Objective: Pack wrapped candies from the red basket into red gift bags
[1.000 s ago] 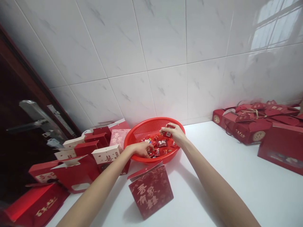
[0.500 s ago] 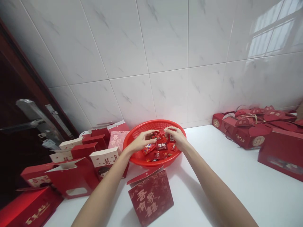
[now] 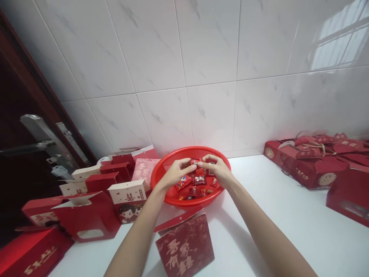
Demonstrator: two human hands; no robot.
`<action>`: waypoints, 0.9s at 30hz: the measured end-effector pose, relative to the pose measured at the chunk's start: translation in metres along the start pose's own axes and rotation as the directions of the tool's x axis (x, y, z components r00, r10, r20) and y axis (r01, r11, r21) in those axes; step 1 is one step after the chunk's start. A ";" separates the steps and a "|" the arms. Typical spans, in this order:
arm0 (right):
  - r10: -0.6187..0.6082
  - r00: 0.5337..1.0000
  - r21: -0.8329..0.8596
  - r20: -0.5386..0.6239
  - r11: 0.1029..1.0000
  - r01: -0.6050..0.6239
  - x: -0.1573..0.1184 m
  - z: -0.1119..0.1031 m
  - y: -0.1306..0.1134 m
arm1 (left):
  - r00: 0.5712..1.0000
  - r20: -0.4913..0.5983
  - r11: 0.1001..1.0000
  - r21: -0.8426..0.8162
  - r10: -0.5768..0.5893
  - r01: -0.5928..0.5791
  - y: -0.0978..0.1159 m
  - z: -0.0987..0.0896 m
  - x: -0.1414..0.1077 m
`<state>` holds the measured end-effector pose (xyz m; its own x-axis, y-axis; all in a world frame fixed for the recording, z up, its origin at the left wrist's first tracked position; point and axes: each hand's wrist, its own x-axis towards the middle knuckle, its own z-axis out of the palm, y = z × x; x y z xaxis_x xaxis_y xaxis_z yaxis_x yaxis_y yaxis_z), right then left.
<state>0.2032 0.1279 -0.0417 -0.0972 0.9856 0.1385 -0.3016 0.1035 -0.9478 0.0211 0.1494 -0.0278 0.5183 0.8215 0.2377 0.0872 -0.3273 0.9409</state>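
Note:
A round red plastic basket (image 3: 173,157) sits against the tiled wall and holds several small wrapped candies (image 3: 198,184). Both my hands hover over it, fingertips meeting above the sweets. My left hand (image 3: 175,173) and my right hand (image 3: 217,169) pinch one small red wrapped candy (image 3: 195,163) between them; my right hand seems to hold more small packets too. In front of the basket stands an open red gift box (image 3: 186,248) with gold characters, its flap raised toward the basket.
Several open red and cream gift boxes (image 3: 95,192) crowd the left side beside a dark door with a metal handle (image 3: 37,138). Closed red gift boxes with handles (image 3: 314,165) are stacked at the right. The white counter (image 3: 288,231) lies between.
My left hand rose from the basket's candies and came over to meet my right hand above the basket. The view shifted slightly right.

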 end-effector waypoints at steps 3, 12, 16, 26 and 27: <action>-0.016 1.000 0.005 -0.023 1.000 0.017 0.000 -0.001 0.002 | 1.000 -0.002 0.999 0.028 -0.016 0.016 -0.001 0.000 -0.001; -0.016 0.997 0.027 -0.075 0.999 0.018 0.000 -0.002 0.002 | 0.996 -0.007 0.983 0.163 -0.087 0.087 0.000 0.002 -0.003; -0.015 1.000 -0.031 -0.008 0.999 0.014 -0.001 -0.002 0.001 | 0.998 0.024 0.979 0.196 -0.056 0.050 0.001 0.004 -0.004; -0.048 0.998 -0.016 -0.044 0.999 0.047 0.000 -0.002 0.003 | 0.996 0.076 0.967 0.247 0.044 -0.061 0.000 0.004 -0.003; -0.050 0.998 -0.003 -0.038 0.999 0.050 0.000 -0.002 0.003 | 0.996 0.078 0.969 0.240 0.038 -0.056 0.000 0.004 -0.002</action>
<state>0.2044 0.1288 -0.0451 -0.0462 0.9836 0.1746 -0.3032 0.1527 -0.9406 0.0234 0.1456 -0.0298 0.5857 0.7697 0.2538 0.2595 -0.4748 0.8410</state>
